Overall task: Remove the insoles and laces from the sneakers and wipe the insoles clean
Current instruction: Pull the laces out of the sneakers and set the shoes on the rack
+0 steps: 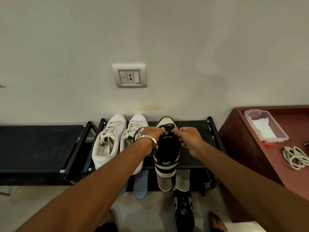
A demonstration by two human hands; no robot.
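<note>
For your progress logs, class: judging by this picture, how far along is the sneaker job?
Done: four insoles lie below the rack, and a loose white lace bundle sits on the red table.
In hand: both hands, left hand and right hand, pinch the black lace on the black-and-white sneaker.
Left: the white sneakers remain laced; whether the insoles are wiped cannot be told, though a tub with a wipe waits.
</note>
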